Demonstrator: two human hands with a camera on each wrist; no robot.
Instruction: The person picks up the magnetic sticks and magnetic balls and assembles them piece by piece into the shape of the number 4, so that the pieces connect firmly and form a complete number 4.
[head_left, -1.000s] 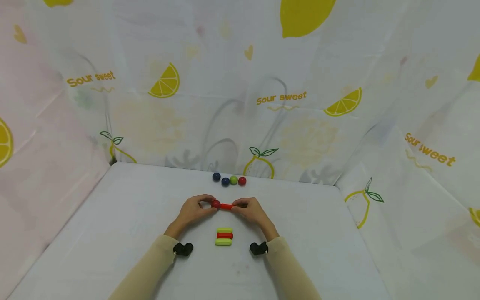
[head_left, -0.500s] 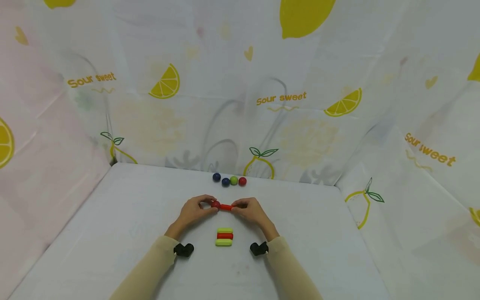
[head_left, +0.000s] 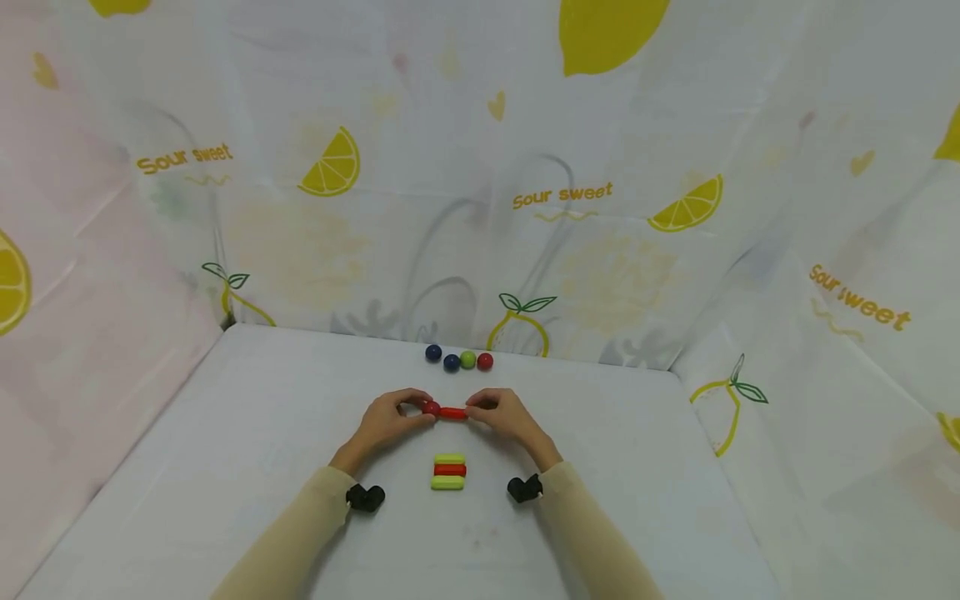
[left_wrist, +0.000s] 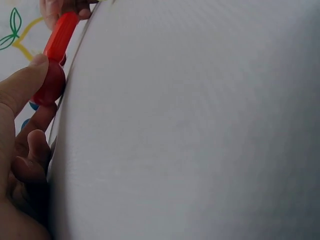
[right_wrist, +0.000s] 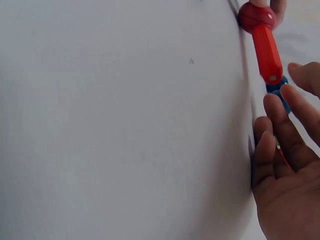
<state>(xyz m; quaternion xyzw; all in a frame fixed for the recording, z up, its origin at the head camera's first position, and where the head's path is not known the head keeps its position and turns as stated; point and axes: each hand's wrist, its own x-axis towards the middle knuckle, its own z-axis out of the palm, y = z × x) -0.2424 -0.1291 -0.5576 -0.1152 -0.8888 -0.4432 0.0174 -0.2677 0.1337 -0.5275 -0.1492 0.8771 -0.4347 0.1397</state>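
My left hand pinches a dark red ball between thumb and fingertips. A bright red ridged stick juts from the ball towards the right, its near end against the ball. At the stick's far end, my right hand has its thumb and index finger spread apart. The right wrist view shows a gap between those fingertips and the stick's pale-tipped end, with nothing held. The other right fingers are loosely bent.
Behind the hands lie two dark blue balls, a green ball and another red ball. Closer in, two yellow-green sticks flank a red stick on the white table. Lemon-print cloth stands behind.
The right hand has let go of the red stick's end and shifted slightly right. My left hand still holds the red ball, with the stick staying out from it.
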